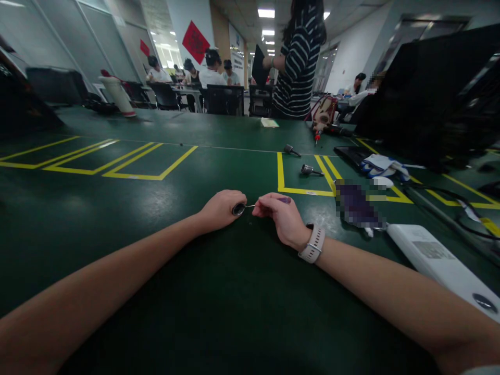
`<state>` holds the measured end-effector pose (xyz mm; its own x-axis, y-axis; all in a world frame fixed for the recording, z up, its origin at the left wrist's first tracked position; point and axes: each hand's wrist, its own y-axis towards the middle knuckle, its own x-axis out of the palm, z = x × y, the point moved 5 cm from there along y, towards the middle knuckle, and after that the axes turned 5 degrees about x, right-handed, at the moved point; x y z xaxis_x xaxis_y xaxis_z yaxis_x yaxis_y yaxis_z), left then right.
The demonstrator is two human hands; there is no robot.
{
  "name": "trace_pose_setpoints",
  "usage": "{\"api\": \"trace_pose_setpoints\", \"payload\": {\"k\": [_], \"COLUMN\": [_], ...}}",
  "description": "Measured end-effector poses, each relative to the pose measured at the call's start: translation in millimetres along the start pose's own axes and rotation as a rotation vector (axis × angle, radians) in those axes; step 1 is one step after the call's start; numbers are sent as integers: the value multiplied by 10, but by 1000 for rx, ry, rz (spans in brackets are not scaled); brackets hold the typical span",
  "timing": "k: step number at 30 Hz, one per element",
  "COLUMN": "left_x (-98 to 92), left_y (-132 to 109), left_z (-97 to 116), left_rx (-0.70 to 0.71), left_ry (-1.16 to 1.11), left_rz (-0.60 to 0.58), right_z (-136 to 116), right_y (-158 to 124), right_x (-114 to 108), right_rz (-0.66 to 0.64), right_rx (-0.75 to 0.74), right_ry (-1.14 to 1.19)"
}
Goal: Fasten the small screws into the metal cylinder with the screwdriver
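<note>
dark green tabletop (78, 208) spreads beneath everything, and at its left side yellow tape (148, 178) marks out a row of open-sided boxes. near the far edge on that side stands a cream canister (118, 94) with a red top, tilted in the view. toward the middle, close to the surface, comes the left hand (222, 211), its grip closed around a short metal cylinder (238, 209) whose dark round opening faces the wearer's side. just to the right of the cylinder is a thin tool (284, 200) with a purple handle; its slender shaft points left at the cylinder's rim, and i cannot tell whether the tip touches. the right hand (283, 219) has its grip pinched on this tool, the handle end showing above the fingers, and a pale watch strap (312, 245) circles the wrist. a pale paper slip (269, 123) lies farther back, and beyond the tabletop a person in a striped top (299, 62) stands. right of the hands, two dark metal parts (308, 170) lie apart, the nearer inside a taped box. then come a blurred dark purple thing (357, 204), white-and-blue gloves (385, 165), a white oval object (382, 182) just beside them, and a long white device (433, 255) near the right forearm.
</note>
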<state>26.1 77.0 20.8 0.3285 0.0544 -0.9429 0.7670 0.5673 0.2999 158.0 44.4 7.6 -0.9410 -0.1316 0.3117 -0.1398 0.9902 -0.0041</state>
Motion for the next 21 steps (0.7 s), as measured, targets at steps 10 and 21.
{"api": "trace_pose_setpoints", "payload": {"k": [10,21], "left_x": [-22,-34], "left_y": [-7,-13], "left_z": [-112,-101], "left_rx": [-119,-112], "left_ry": [-191,-155], "left_rz": [93,110], "right_z": [-189,-157], "right_y": [-175,-198], "right_x": [83,141], "right_rz": [-71,-64], "right_rx": [-301,-328], "right_ry": [-385,-522]}}
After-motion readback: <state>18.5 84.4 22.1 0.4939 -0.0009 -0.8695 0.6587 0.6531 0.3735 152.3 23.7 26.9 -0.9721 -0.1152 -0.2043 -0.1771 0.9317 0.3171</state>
